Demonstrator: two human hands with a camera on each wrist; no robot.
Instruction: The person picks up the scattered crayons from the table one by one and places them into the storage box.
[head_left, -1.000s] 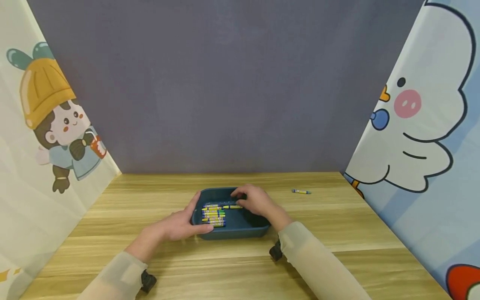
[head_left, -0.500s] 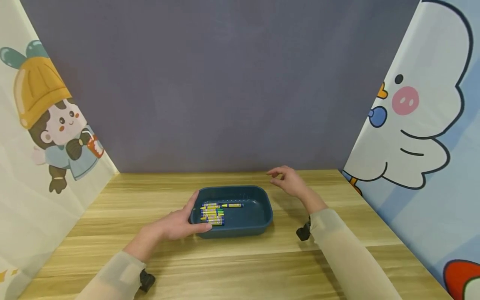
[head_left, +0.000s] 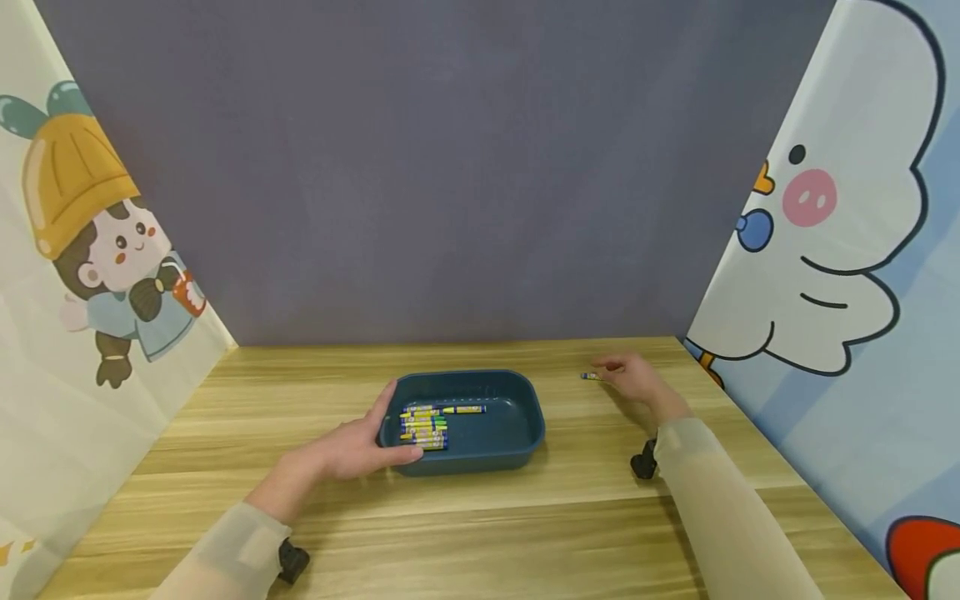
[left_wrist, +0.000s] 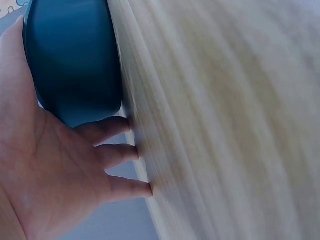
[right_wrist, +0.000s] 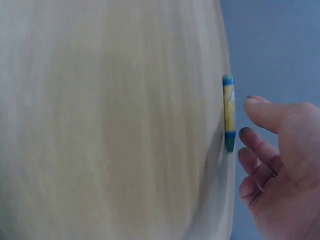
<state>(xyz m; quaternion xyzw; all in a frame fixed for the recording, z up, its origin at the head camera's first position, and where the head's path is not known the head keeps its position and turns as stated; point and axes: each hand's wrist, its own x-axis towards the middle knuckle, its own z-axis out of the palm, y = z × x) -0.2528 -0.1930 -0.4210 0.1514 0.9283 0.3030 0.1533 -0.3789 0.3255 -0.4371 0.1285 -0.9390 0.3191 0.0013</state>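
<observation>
A dark blue rectangular tray (head_left: 517,452) sits on the table, with several crayons (head_left: 424,429) in yellow and blue wrappers gathered at its left end and one crayon (head_left: 465,409) lying apart from that group. My left hand (head_left: 348,448) rests against the tray's left end, thumb at the front rim; in the left wrist view its straight fingers (left_wrist: 118,188) touch the table. Outside the tray, a green-tipped crayon (right_wrist: 229,112) lies on the table. My right hand (head_left: 633,379) hovers right over it, partly covering it in the head view, with thumb and fingers apart and nothing held.
The wood-grain table (head_left: 480,533) runs back to a grey panel (head_left: 450,183). Cartoon-printed panels stand at the left (head_left: 120,250) and right (head_left: 840,225) edges. A small black device (head_left: 643,460) is strapped under the right wrist.
My right hand has left the tray empty, leaving the separate crayon inside, and moved right to the crayon on the table. The left hand keeps its place at the tray.
</observation>
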